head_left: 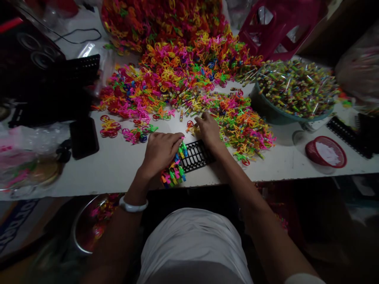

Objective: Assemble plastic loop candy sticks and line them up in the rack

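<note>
A black slotted plastic rack (pixel 195 156) lies on the white table in front of me, with bright plastic pieces (pixel 174 173) set along its left end. My left hand (pixel 161 152) is over that end, its fingers curled together beside a bit of pink plastic at the fingertips; what they grip is hidden. Beyond the rack, my right hand (pixel 209 130) reaches to the near edge of the pile, thumb and fingers pinched. A small piece with a red wheel (pixel 190 124) is right beside those fingertips, and whatever they hold is too small to name.
A big heap of colourful wheeled plastic pieces (pixel 177 71) spreads across the back. On the right are a bowl of small clear tubes (pixel 296 90) and a red basket (pixel 325 152). A dark phone (pixel 84 138) and stacked black racks (pixel 56 86) lie left. A pink stool (pixel 278 27) stands behind.
</note>
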Tool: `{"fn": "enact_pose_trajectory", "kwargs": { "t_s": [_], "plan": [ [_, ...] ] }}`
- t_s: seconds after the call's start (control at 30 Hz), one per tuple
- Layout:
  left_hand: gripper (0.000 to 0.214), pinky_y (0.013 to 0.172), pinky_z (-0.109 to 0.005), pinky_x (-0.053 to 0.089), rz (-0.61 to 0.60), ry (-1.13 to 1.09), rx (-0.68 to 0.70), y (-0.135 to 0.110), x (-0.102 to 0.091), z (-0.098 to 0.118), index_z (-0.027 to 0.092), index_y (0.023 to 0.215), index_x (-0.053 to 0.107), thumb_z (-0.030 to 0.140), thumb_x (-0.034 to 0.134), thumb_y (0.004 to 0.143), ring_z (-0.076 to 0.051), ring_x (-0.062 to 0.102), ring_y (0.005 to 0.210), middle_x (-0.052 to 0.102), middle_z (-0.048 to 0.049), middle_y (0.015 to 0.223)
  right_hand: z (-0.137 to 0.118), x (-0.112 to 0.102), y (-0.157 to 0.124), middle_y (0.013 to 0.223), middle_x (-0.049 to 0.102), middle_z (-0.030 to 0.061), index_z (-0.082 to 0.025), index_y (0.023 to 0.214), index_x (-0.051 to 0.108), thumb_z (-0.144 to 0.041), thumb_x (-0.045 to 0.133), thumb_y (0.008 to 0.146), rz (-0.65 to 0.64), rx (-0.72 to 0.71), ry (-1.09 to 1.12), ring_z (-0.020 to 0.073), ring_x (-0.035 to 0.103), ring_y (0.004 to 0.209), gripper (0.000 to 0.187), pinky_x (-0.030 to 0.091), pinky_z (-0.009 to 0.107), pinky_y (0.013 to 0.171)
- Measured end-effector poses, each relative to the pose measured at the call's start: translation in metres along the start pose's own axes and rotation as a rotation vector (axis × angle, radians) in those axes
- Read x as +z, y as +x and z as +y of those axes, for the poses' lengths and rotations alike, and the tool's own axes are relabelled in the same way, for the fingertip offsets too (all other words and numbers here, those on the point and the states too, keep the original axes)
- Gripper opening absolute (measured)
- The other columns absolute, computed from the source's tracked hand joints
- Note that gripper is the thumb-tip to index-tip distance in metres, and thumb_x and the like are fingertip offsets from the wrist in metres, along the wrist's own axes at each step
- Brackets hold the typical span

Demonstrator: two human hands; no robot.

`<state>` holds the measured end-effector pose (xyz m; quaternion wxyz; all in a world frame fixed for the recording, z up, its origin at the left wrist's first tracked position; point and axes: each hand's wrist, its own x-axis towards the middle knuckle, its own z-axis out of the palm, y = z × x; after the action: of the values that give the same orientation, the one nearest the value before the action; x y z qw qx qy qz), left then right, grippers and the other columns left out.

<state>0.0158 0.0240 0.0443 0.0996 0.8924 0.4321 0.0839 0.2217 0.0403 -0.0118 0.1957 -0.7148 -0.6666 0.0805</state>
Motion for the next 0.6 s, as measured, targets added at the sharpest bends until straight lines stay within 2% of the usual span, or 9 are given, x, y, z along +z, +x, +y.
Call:
{"fn": "enact_pose_trajectory", "kwargs": {
  "t_s": [0.1, 0.17, 0.27, 0.4, 0.5, 0.6],
  "plan": [
    [0.041, 0.089, -0.043, 0.034, 0.009, 0.002, -0.041, 0.004, 0.001, -0.004, 0.028, 0.120, 0.061, 0.041, 0.028, 0.100, -0.027, 0.062, 0.101, 0.072, -0.0057, 0.104, 0.006, 0.002, 0.014, 0.110, 0.060, 0.0124, -0.016, 0.091, 0.065, -0.015, 0.049, 0.087, -0.005, -0.032, -0.045, 0.0247, 0.052, 0.100, 0.017, 0.042, 0.035, 0.086],
    [0.041, 0.091, -0.044, 0.034, 0.018, -0.011, -0.056, 0.005, 0.001, -0.009, 0.028, 0.120, 0.061, 0.042, 0.028, 0.099, -0.027, 0.061, 0.104, 0.071, -0.0061, 0.107, 0.006, 0.002, 0.008, 0.106, 0.060, 0.0109, -0.016, 0.092, 0.064, -0.015, 0.049, 0.086, 0.041, -0.025, -0.018, 0.0232, 0.052, 0.095, 0.016, 0.042, 0.034, 0.082],
    [0.041, 0.099, -0.045, 0.033, 0.052, -0.068, -0.059, 0.002, 0.000, -0.014, 0.026, 0.123, 0.059, 0.044, 0.031, 0.099, -0.026, 0.057, 0.113, 0.068, -0.0070, 0.118, 0.007, -0.002, -0.015, 0.102, 0.061, 0.0105, -0.016, 0.095, 0.062, -0.018, 0.052, 0.085, 0.111, 0.004, 0.084, 0.0223, 0.055, 0.091, 0.015, 0.044, 0.034, 0.080],
    [0.048, 0.112, -0.049, 0.022, 0.083, -0.069, -0.076, -0.012, -0.003, -0.008, 0.019, 0.134, 0.050, 0.045, 0.031, 0.098, -0.027, 0.040, 0.135, 0.052, -0.0117, 0.140, 0.011, -0.007, -0.052, 0.092, 0.065, 0.0066, -0.018, 0.095, 0.061, -0.024, 0.060, 0.080, 0.126, 0.088, 0.442, 0.0203, 0.060, 0.083, 0.016, 0.048, 0.033, 0.078],
    [0.053, 0.116, -0.048, 0.016, 0.062, -0.032, -0.071, -0.024, -0.001, 0.005, 0.016, 0.139, 0.045, 0.047, 0.029, 0.098, -0.027, 0.026, 0.144, 0.041, -0.0132, 0.149, 0.007, -0.007, -0.079, 0.084, 0.066, 0.0027, -0.019, 0.098, 0.059, -0.029, 0.061, 0.079, 0.023, 0.222, 0.732, 0.0183, 0.064, 0.070, 0.022, 0.051, 0.030, 0.066],
    [0.056, 0.117, -0.049, 0.014, 0.060, -0.010, -0.077, -0.029, 0.006, 0.013, 0.015, 0.142, 0.040, 0.047, 0.029, 0.098, -0.028, 0.023, 0.145, 0.038, -0.0127, 0.151, -0.006, -0.001, -0.104, 0.077, 0.068, 0.0018, -0.019, 0.092, 0.059, -0.034, 0.062, 0.079, -0.113, 0.308, 0.905, 0.0178, 0.066, 0.064, 0.019, 0.053, 0.029, 0.060]
  ]
}}
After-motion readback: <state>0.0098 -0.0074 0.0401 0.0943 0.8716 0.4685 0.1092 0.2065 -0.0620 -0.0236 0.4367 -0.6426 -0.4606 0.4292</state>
